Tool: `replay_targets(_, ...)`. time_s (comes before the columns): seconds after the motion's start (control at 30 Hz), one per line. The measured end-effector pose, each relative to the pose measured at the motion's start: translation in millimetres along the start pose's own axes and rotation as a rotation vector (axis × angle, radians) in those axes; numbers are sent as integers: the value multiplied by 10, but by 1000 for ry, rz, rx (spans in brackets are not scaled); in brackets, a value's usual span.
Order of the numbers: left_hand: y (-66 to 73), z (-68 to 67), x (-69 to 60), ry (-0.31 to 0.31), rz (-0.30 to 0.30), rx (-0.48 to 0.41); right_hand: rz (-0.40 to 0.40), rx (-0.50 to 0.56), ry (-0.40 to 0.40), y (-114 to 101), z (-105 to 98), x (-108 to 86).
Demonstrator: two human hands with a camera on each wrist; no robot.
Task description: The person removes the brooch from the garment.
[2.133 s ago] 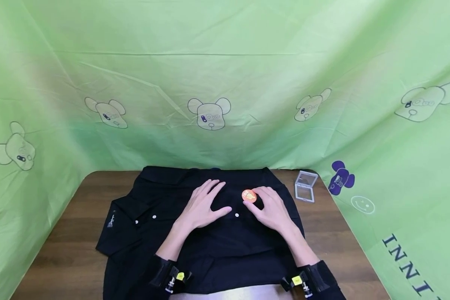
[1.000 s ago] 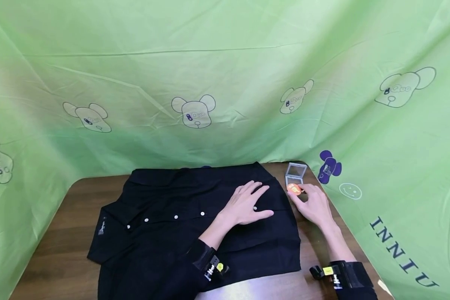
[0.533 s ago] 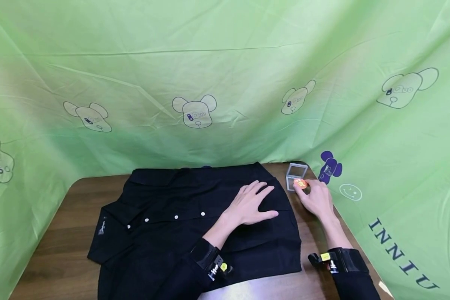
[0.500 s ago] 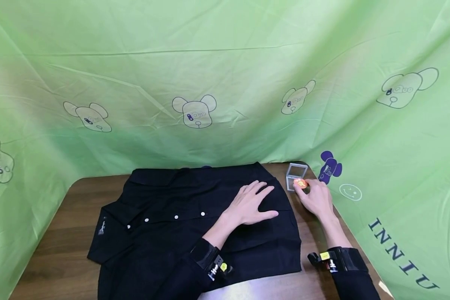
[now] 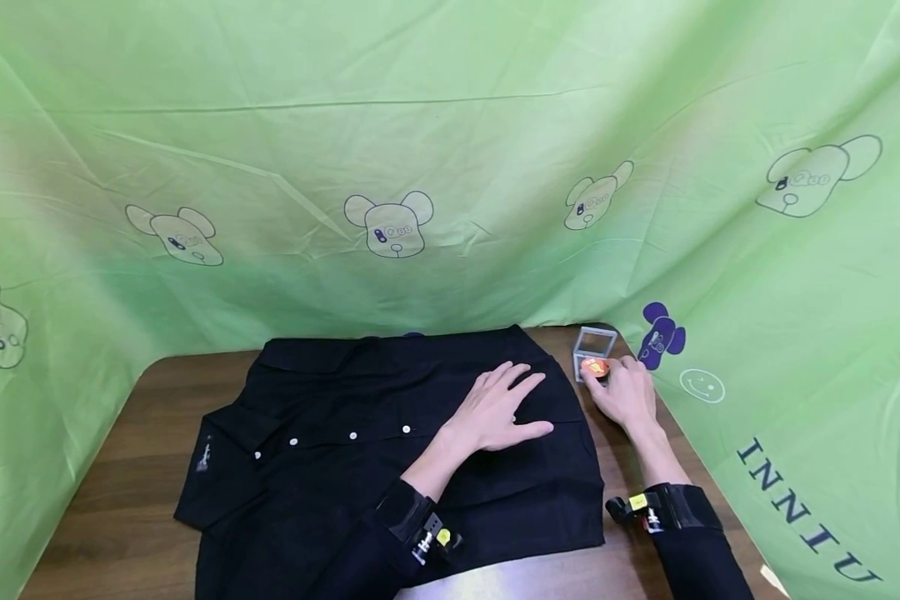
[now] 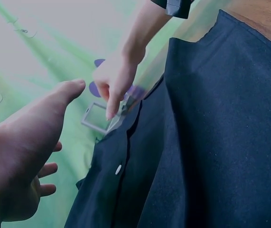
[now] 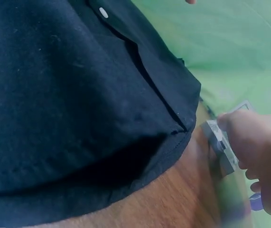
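Note:
A round orange badge (image 5: 595, 367) with a yellow figure lies over the lower half of an unfolded clear plastic case (image 5: 596, 340) at the table's far right corner. My right hand (image 5: 624, 393) pinches the badge at its edge with thumb and fingers. In the right wrist view, this hand (image 7: 258, 147) reaches down onto the case (image 7: 223, 147), and the badge is hidden. My left hand (image 5: 491, 410) has its fingers spread over the black buttoned shirt (image 5: 345, 483). The left wrist view shows that hand (image 6: 26, 147) with nothing in its fingers.
The shirt covers most of the wooden table (image 5: 120, 500), its collar end at the left and its hem near the case. A green cloth (image 5: 390, 125) with printed bear heads hangs behind and at both sides.
My right hand has carried the badge from above the shirt rightward to the case, then lowered it slightly to the left. My left hand moved right over the shirt, still spread.

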State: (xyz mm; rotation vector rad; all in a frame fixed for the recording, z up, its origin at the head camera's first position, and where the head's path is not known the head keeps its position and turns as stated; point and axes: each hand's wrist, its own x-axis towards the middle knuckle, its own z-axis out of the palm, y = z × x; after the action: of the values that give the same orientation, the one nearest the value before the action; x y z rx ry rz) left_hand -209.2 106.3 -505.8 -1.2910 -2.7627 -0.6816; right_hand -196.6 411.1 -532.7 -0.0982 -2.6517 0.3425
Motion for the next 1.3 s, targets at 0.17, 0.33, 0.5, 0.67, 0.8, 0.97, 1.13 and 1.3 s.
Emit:
replay_targets(0.17,-6,-41,-21,6,3,23,36,4,-16,-5,21,-3)
replay_targets(0.33,70,-199,-76,-8,-19,58,67,0,-35,-12,26,0)
replay_targets(0.5,69,-230,-95,-21,-30,71,79,-13,-51,-22,25,1)
replay_targets(0.67,56,-225,-116,-33,-39,58,77,-25,-64,-24,15,6)
replay_targets(0.8,36,-219,-123,-35,-39,55,75,-24,-68,-23,15,15)
replay_targets(0.97,13,-234,-137,-36,-42,51,76,-18,-70,-13,17,10)
replay_targets(1.13,-2,-266,-162,-40,-50,39,73,-8,-72,-4,29,16)
replay_targets(1.3,-27,-253,-180,-36,-52,44,79,-1,-77,9,37,20)
